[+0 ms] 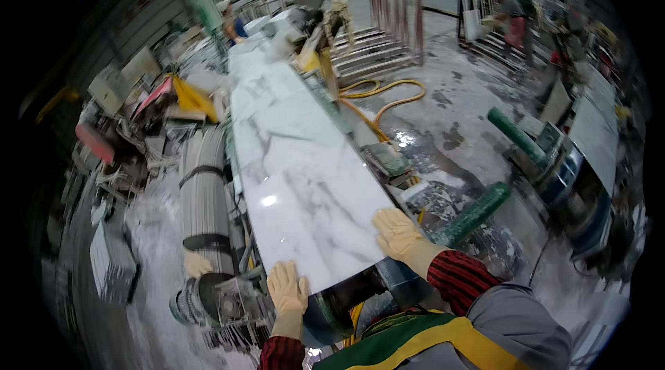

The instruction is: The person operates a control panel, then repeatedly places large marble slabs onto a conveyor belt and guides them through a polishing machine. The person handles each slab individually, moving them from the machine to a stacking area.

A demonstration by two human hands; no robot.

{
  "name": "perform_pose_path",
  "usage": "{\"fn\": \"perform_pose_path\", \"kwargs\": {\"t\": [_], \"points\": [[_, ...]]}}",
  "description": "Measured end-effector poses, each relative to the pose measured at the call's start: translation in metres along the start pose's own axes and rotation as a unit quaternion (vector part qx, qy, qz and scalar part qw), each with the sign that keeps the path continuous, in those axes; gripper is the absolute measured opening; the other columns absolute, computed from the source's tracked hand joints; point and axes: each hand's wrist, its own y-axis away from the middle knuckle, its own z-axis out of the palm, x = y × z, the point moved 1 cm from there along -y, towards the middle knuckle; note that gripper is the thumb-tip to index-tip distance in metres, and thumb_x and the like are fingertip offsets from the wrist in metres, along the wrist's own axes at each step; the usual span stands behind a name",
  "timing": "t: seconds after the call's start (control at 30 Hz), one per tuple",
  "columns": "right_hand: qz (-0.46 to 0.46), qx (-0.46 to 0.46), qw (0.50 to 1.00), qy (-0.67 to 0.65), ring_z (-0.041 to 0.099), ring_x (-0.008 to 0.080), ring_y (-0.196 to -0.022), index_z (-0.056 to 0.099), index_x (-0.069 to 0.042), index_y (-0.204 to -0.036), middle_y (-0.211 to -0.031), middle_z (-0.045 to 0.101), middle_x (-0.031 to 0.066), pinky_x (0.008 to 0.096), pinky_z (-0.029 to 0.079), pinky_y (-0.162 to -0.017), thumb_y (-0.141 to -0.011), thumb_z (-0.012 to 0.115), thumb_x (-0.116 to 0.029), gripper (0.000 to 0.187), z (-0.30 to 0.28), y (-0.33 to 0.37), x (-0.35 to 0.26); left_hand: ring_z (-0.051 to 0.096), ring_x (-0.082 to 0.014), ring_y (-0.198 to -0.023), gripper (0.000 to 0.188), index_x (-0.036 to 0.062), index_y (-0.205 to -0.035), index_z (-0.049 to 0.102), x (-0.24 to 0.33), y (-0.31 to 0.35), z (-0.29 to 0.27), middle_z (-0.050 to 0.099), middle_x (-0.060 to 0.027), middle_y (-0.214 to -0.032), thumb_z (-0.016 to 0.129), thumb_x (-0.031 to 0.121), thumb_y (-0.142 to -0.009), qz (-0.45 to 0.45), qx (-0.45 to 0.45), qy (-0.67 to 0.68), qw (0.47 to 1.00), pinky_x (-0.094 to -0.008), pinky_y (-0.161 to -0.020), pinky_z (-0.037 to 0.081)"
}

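Slab (298, 162), grey-veined, meets gloved left hand (287, 289) and right hand (403, 234) at near corners; whether fingers clamp it is unclear.

I see a long slab (305, 155), white with grey veins, its glossy face up and catching a bright glare toward the left side. From my remote seat it lies flat, running lengthwise away from the viewpoint. The left hand (287, 288) covers its near left corner; the right hand (403, 234) rests at its right edge, by the near corner. I can't tell whether it is one piece or several end to end.
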Motion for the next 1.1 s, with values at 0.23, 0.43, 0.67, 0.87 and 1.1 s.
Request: {"fn": "perform_pose_path", "kwargs": {"t": [0.23,0.43,0.67,0.87,1.1], "points": [[-0.059,0.015,0.997,-0.054,0.052,0.0429,-0.149,0.068,-0.003,-0.139,-0.155,0.061,0.0232,0.0524,0.037,-0.130,-0.098,0.074,-0.044,0.058,0.013,-0.006,0.031,0.039,-0.0513,-0.156,0.071,0.0073,-0.164,0.051,0.005,-0.046,0.007,0.046,-0.0315,-0.168,0.062,0.045,-0.106,0.003,-0.029,-0.002,1.000,-0.0605,-0.131,0.026],[-0.033,0.002,0.998,-0.046,0.050,0.0414,-0.151,0.063,-0.002,-0.146,-0.156,0.059,0.0235,0.0508,0.034,-0.132,-0.099,0.073,-0.043,0.063,-0.003,-0.014,0.016,0.038,-0.0524,-0.157,0.069,0.0065,-0.165,0.050,0.010,-0.047,-0.002,0.045,-0.0316,-0.169,0.061,0.042,-0.107,0.004,-0.053,0.017,0.998,-0.0617,-0.131,0.024],[-0.035,-0.005,0.999,-0.008,0.046,0.0402,-0.156,0.057,0.000,-0.155,-0.163,0.054,0.0238,0.0507,0.030,-0.134,-0.103,0.067,-0.045,0.070,0.020,-0.016,0.022,0.039,-0.0524,-0.156,0.068,0.0075,-0.165,0.049,0.008,-0.054,-0.009,0.044,-0.0293,-0.170,0.059,0.041,-0.107,0.009,-0.075,0.020,0.997,-0.0620,-0.131,0.025],[-0.040,0.008,0.999,-0.014,0.048,0.0402,-0.155,0.059,0.000,-0.154,-0.161,0.057,0.0240,0.0512,0.031,-0.134,-0.103,0.066,-0.045,0.068,0.019,-0.013,0.025,0.039,-0.0513,-0.155,0.066,0.0088,-0.165,0.049,0.008,-0.050,-0.002,0.045,-0.0270,-0.170,0.060,0.039,-0.107,0.006,-0.061,0.008,0.998,-0.0615,-0.131,0.025],[-0.038,0.016,0.999,-0.033,0.051,0.0405,-0.151,0.062,0.000,-0.149,-0.158,0.059,0.0240,0.0508,0.033,-0.133,-0.103,0.068,-0.041,0.062,0.013,-0.012,0.021,0.039,-0.0512,-0.156,0.064,0.0110,-0.165,0.050,0.012,-0.048,-0.008,0.044,-0.0267,-0.171,0.060,0.038,-0.108,0.001,-0.074,0.020,0.997,-0.0615,-0.132,0.024]]}}
